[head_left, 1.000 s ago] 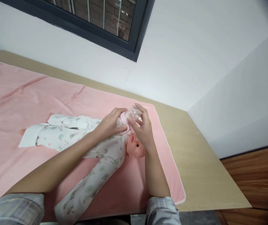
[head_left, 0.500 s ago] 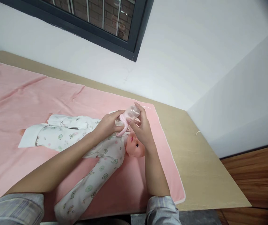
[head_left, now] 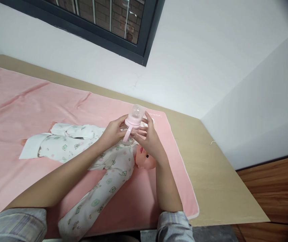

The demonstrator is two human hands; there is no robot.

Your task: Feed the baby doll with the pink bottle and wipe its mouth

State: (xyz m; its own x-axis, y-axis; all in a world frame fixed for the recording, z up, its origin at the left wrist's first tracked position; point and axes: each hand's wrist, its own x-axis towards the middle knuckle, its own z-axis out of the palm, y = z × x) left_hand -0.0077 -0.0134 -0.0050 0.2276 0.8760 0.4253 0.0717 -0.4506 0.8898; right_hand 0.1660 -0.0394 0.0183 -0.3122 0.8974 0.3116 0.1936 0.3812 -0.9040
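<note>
In the head view, the pink-and-clear baby bottle [head_left: 134, 121] is just right of the frame's middle, domed cap [head_left: 137, 111] uppermost and leaning slightly right. The left hand [head_left: 114, 133] and right hand [head_left: 149, 138] meet around it from opposite sides, clamped on the clear body below the pink collar. The pink handle [head_left: 127, 134] slants down between them toward the camera.

The bottle seems to be over the upper chest of a doll [head_left: 120, 158], whose head [head_left: 144, 161] lies just below the right hand. The likeliest trouble is a slip: the smooth, rounded body could turn or slide if either hand eases its fingertip hold, and it could then drop onto the doll's chest or face. An uneven push from one side could also tip the cap end over. The handle could catch on a thumb if the bottle turns.

The left forearm runs diagonally up from the lower left, across the doll's clothed body. The right forearm rises steeply from the lower right, beside the doll's head, its fingers spread and curved. Beneath lies a pink blanket [head_left: 65, 101] on a wooden desk [head_left: 209, 174].
</note>
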